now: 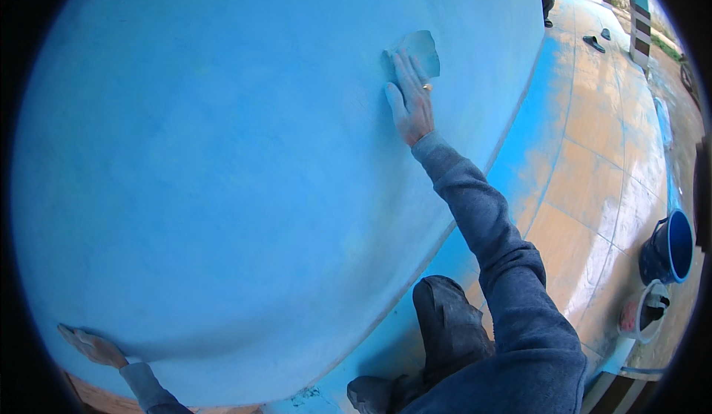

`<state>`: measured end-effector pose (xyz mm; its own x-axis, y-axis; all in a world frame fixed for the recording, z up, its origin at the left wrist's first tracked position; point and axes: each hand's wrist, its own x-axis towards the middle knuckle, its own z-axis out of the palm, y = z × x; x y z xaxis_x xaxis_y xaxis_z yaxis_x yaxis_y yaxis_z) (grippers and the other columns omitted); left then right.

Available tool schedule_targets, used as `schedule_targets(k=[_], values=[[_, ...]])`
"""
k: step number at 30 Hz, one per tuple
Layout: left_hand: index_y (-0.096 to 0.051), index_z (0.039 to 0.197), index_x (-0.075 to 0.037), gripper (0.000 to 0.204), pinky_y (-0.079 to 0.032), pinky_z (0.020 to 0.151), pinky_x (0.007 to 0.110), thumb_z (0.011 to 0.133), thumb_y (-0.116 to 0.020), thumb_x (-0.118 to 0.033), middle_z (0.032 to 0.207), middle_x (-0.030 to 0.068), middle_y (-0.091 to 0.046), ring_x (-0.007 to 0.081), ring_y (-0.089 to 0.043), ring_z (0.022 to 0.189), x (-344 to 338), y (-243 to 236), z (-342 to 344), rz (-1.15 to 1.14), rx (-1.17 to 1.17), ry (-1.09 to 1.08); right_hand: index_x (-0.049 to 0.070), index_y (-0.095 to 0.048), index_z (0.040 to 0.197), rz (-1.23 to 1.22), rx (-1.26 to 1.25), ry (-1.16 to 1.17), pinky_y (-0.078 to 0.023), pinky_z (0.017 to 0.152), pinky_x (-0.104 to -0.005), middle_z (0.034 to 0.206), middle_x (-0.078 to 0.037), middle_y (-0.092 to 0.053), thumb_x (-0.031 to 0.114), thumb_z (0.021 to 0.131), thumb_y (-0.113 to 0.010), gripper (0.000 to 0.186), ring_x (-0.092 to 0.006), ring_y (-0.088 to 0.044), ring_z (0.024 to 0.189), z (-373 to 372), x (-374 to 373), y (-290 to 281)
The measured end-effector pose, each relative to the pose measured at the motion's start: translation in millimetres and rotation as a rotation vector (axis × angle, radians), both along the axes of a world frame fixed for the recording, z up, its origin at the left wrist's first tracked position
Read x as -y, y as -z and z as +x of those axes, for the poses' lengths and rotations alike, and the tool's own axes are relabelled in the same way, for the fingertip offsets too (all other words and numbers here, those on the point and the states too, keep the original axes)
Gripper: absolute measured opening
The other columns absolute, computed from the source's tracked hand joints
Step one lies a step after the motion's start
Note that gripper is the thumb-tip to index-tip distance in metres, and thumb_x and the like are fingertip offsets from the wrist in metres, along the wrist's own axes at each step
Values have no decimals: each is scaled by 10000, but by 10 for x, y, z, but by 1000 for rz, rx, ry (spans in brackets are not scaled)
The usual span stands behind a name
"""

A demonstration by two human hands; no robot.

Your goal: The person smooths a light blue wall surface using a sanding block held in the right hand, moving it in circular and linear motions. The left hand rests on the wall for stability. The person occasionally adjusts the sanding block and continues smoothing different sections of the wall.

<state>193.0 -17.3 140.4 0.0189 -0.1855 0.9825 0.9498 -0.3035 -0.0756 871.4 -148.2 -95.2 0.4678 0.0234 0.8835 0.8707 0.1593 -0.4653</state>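
Right of centre near the top of the frame, the right hand (412,104) presses a thin sheet (424,52) against the blue wall (222,191), fingers (405,71) stretched out flat over it. At lower left, the left hand (96,347) rests open on the wall, grasping nothing. A dark blue bucket (656,258) stands at right.

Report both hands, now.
Left hand: open against the blue wall, nothing seen in it.
Right hand: open, pressing a thin sheet to the wall.

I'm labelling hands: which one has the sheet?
The right hand, flat over a bluish-grey sheet on the blue wall; the left hand, at the lower left, shows no sheet.
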Motion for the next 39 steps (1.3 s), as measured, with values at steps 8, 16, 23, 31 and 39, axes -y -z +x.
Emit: schedule_targets(k=[8, 16, 23, 31, 39], values=[[-384, 1423, -69, 524, -279, 1124, 386, 1007, -262, -364, 1464, 115, -379, 294, -348, 1351, 35, 3, 27, -17, 21, 9, 40, -501, 1336, 37, -101, 163, -270, 1063, -420, 1415, -147, -442, 128, 879, -594, 474, -333, -437, 1227, 314, 26, -255], [-372, 1433, -95, 534, -284, 1123, 394, 1003, -262, -392, 1466, 101, -379, 294, -349, 1350, 117, 36, 125, -49, 68, 13, 60, -355, 1434, 36, -14, 5, -31, 1138, -556, 1534, -202, -199, 43, 851, -539, 612, -374, -74, 1441, -280, -189, 102], [-382, 1430, -101, 532, -278, 1124, 388, 1007, -256, -399, 1468, 92, -379, 293, -348, 1351, 5, -20, -42, 9, -25, -30, 24, -306, 1448, 45, -50, 7, -37, 1143, -544, 1526, -207, -218, 112, 879, -507, 610, -417, -103, 1424, -76, -206, 70], [-382, 1428, -81, 527, -282, 1121, 379, 1009, -258, -376, 1463, 103, -385, 284, -348, 1353, 47, -58, -16, 8, -5, -32, 2, -343, 1423, -91, 13, -34, -105, 1141, -526, 1524, -190, -236, 116, 922, -470, 529, -414, -131, 1419, -599, -99, 595], [-391, 1416, -49, 499, -277, 1121, 381, 1009, -274, -313, 1460, 118, -386, 290, -351, 1349, 78, -42, 78, 7, 9, -22, 12, -383, 1406, -8, 75, 1, -89, 1144, -527, 1514, -195, -260, 111, 918, -463, 505, -409, -140, 1419, -531, -163, 363]])
